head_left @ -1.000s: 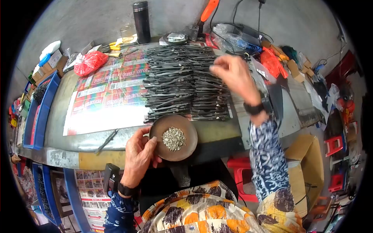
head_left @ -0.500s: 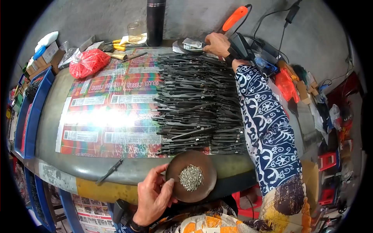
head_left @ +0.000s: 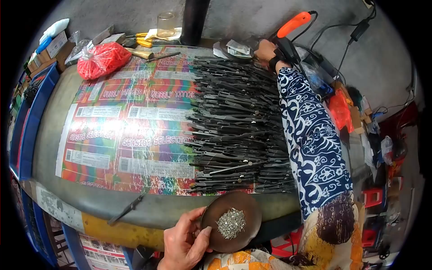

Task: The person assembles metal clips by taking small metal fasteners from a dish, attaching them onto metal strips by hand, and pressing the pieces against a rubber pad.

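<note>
My left hand [head_left: 186,238] grips the rim of a round brown dish [head_left: 211,216] that holds a small heap of silvery metal pieces [head_left: 231,223]. Above the dish, many dark flat metal parts [head_left: 234,121] lie in stacked rows on a colourful printed sheet [head_left: 130,112]. At the back of the table my right hand [head_left: 266,50] reaches beside a small dark dish with folded papers [head_left: 238,48]. Its fingertips are hidden from view, so what they touch cannot be made out.
A red bag [head_left: 104,60], yellow-handled tools [head_left: 144,42], a glass [head_left: 166,24] and a black flask [head_left: 194,20] stand along the back. An orange-handled tool [head_left: 293,24] leans at the back right. A blue tray [head_left: 33,121] is at the left, and a single dark part [head_left: 127,209] lies near the front edge.
My right hand has gone from above the stacked parts to the back of the table beside the papers. My left hand still holds the brown dish, and the view has shifted.
</note>
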The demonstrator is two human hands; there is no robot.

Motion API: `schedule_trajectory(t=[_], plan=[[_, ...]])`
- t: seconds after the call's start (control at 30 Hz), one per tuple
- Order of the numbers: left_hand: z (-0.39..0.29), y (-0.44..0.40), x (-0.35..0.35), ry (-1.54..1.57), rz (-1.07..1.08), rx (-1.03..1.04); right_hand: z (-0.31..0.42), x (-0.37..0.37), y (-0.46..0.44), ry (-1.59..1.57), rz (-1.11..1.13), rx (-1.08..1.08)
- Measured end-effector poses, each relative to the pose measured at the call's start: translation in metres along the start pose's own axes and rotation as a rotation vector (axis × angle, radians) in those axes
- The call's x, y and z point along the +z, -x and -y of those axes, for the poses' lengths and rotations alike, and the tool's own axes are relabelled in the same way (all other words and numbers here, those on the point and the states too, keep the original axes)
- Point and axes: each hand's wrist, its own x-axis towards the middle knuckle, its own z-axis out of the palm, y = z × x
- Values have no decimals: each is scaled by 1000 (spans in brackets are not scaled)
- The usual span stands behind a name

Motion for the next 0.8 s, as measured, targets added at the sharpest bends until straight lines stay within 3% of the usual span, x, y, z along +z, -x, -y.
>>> schedule_trajectory(t=[0.17,0.33,0.43,0.47,0.57,0.73,0.8], plan=[[-1,-3,0,-80,-13,130,15,-6,8,-351,127,277],[1,-5,0,-90,-12,193,0,24,-19,-342,102,269],[5,-1,-3,78,32,-44,-1,24,-19,-394,118,343],[5,-1,-2,30,19,17,1,21,-16,-438,133,395],[6,-4,-1,-44,4,145,-12,32,-40,226,131,102],[6,-4,-2,79,36,24,-10,29,-46,224,240,224],[4,-2,-4,60,35,-14,1,16,-32,29,198,341]])
